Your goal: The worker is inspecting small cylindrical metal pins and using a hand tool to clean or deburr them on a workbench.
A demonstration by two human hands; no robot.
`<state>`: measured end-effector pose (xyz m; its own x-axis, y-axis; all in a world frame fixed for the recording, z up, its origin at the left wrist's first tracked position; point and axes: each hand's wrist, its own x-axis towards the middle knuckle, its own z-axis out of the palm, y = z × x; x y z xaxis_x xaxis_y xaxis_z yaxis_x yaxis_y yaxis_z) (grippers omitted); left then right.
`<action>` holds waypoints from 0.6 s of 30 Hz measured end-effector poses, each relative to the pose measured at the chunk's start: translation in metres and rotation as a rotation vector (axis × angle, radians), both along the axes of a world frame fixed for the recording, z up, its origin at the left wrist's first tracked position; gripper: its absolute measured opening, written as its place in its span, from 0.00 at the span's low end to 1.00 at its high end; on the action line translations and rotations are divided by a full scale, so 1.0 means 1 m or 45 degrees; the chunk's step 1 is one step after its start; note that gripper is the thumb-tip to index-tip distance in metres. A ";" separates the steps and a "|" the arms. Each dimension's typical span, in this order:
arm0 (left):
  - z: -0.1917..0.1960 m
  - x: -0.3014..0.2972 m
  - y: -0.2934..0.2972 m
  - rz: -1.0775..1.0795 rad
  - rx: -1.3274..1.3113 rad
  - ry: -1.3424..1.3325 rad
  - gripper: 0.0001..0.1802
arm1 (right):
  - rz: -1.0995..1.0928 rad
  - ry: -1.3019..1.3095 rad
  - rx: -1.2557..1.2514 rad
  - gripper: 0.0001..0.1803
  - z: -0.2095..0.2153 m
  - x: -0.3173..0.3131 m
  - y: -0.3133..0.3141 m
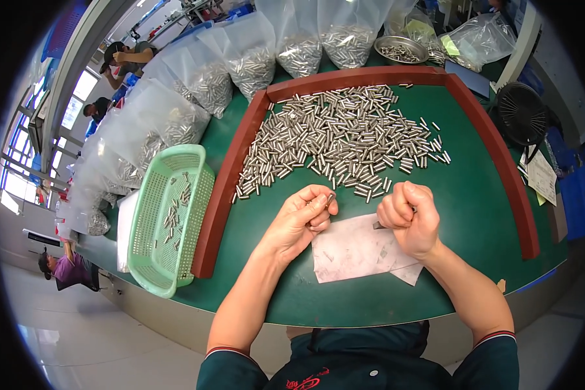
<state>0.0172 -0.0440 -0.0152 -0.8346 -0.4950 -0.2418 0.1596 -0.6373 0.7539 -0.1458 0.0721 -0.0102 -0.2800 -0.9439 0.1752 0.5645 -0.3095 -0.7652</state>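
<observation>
My left hand (296, 224) pinches a small metal pin (331, 197) between thumb and fingertips, just in front of the pile. To its right, my right hand (413, 218) is closed in a fist. A grey metal end (378, 225) pokes out below its curled fingers; it looks like another pin, mostly hidden in the palm. Under and between the hands lies a smudged whitish sheet (348, 257) on the green tabletop (292, 292). Beyond them spreads a large heap of short silver cylindrical pins (344, 133).
A dark red wooden frame (357, 77) borders the heap. At left stands a green plastic basket (148, 260) with some pins in it. Clear bags of metal parts (299, 52) line the far and left edges. A metal bowl (400, 40) and black fan (521, 114) are at far right.
</observation>
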 end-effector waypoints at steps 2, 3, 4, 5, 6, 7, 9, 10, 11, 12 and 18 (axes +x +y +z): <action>0.001 0.000 -0.001 -0.008 0.031 -0.008 0.06 | 0.000 0.005 -0.006 0.21 0.000 0.000 0.000; 0.001 0.000 -0.001 -0.010 0.032 -0.009 0.06 | -0.005 0.034 0.000 0.22 0.000 0.000 0.000; 0.003 0.000 -0.002 -0.005 0.037 -0.026 0.08 | -0.010 0.063 0.004 0.23 0.001 0.000 0.000; 0.004 -0.001 -0.001 -0.001 0.041 -0.044 0.10 | -0.011 0.062 0.006 0.23 0.001 -0.001 0.000; 0.007 -0.003 0.001 0.081 0.049 -0.077 0.12 | -0.011 0.061 0.006 0.23 0.000 -0.001 0.000; 0.009 -0.005 0.002 0.161 0.056 -0.111 0.14 | -0.014 0.060 0.006 0.23 0.000 -0.001 0.000; 0.003 -0.002 -0.005 0.178 0.034 -0.024 0.19 | -0.013 0.027 0.005 0.22 -0.001 -0.002 -0.001; 0.001 -0.001 -0.009 0.156 -0.036 0.035 0.20 | -0.010 0.000 0.001 0.21 -0.001 -0.002 -0.001; -0.001 -0.002 -0.010 0.188 -0.185 -0.081 0.20 | -0.016 0.002 0.002 0.21 -0.001 -0.002 -0.001; -0.001 -0.003 -0.012 0.187 -0.367 -0.214 0.18 | -0.015 0.003 0.003 0.21 -0.001 -0.002 -0.001; -0.009 -0.018 -0.014 0.316 -2.080 -0.757 0.12 | -0.013 -0.001 0.010 0.22 0.001 0.000 -0.001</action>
